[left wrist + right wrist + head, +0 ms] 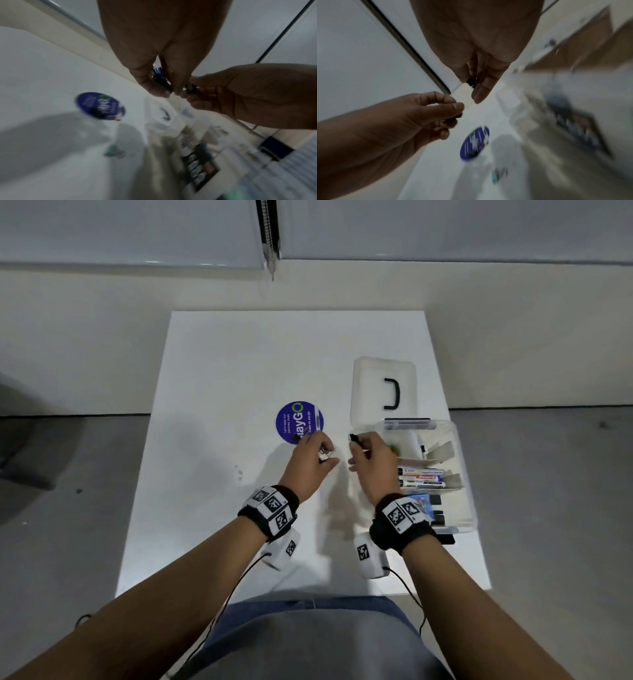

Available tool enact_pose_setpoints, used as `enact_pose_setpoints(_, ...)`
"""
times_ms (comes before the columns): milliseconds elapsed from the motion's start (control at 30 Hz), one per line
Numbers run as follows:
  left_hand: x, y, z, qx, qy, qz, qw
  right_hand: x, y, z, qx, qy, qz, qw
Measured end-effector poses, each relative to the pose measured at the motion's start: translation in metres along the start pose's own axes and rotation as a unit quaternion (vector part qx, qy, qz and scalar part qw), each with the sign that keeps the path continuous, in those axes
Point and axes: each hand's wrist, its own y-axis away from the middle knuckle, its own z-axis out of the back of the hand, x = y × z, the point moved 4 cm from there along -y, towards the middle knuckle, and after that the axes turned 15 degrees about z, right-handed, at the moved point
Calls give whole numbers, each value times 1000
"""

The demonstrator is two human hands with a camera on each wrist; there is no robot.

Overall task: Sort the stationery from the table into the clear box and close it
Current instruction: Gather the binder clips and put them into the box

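Observation:
Over the middle of the white table (239, 371), my left hand (323, 455) pinches a small binder clip (161, 79) with a dark blue body and metal loops. My right hand (356, 441) is just to its right, beside the left wall of the clear box (464, 474), and pinches a small black binder clip (471, 82). The two hands are a short gap apart. The box stands open at the table's right, with several whiteboard markers (421, 477) and other stationery inside. Its clear lid (373, 385), with a black handle, lies flat behind it.
A round blue sticker (291, 422) is on the table just beyond my left hand. Some tiny greenish bits (239, 470) lie on the table left of my left wrist. Grey floor surrounds the table, and a wall stands behind.

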Motion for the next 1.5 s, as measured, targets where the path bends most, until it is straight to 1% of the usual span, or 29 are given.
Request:
enact_pose_setpoints(67,-43,0,-21,19,16,-44,999,8,-2,45,-63,4,10,998)
enact_pose_setpoints(133,-86,-2,-46,39,21,-82,996,5,-4,88,-121,46,11,992)
enact_pose_setpoints(200,-121,-5,-75,61,6,-99,993,-11,-4,123,-149,82,-16,985)
enact_pose_setpoints(300,-153,-12,-119,96,-52,-104,989,-38,-10,155,-122,135,-62,981)
enact_pose_setpoints(400,-167,-17,-143,109,-115,-119,980,-53,-20,167,-60,166,-89,980)
enact_pose_setpoints(500,-167,-20,-147,122,-157,-127,972,-55,-24,169,-16,175,-98,980)
enact_pose_setpoints(567,-161,-21,-142,130,-150,-119,973,-49,-22,166,-15,178,-83,980)
enact_pose_setpoints(600,-158,-22,-137,119,-139,-117,976,-44,-20,162,-23,181,-70,981)
enact_pose_setpoints(633,-153,-24,-128,96,-127,-115,981,-37,-18,158,-39,184,-51,981)
enact_pose_setpoints(700,-137,-28,-103,30,-99,-110,989,-17,-17,144,-76,183,3,980)
enact_pose_setpoints(733,-124,-30,-87,-4,-91,-102,991,-7,-17,132,-83,177,34,980)
enact_pose_setpoints(767,-106,-30,-70,-34,-90,-89,991,4,-18,117,-75,165,64,981)
enact_pose_setpoints(833,-60,-30,-39,-73,-109,-50,990,22,-18,78,-19,149,108,983)
enact_pose_setpoints(900,-4,-24,-14,-83,-154,11,985,32,-17,32,72,155,120,978)
enact_pose_setpoints(1000,77,-3,15,-71,-248,120,959,25,-12,-34,204,178,89,959)
enact_pose_setpoints(1067,120,12,28,-37,-251,175,951,5,-9,-70,264,212,65,939)
enact_pose_setpoints(1167,157,24,37,16,-273,174,946,-30,-6,-103,329,290,42,898)
enact_pose_setpoints(1233,168,25,41,25,-269,155,950,-46,-2,-115,357,329,50,873)
enact_pose_setpoints(1300,170,22,46,23,-253,129,959,-55,1,-120,363,356,73,858)
enact_pose_setpoints(1367,173,18,51,23,-242,123,962,-60,2,-124,352,369,81,857)
enact_pose_setpoints(1433,175,16,53,25,-247,123,961,-65,2,-127,347,364,72,861)
enact_pose_setpoints(1467,175,16,53,19,-245,118,962,-66,1,-127,341,354,63,869)
enact_pose_setpoints(1500,175,16,54,13,-237,109,965,-67,-2,-126,325,334,49,884)
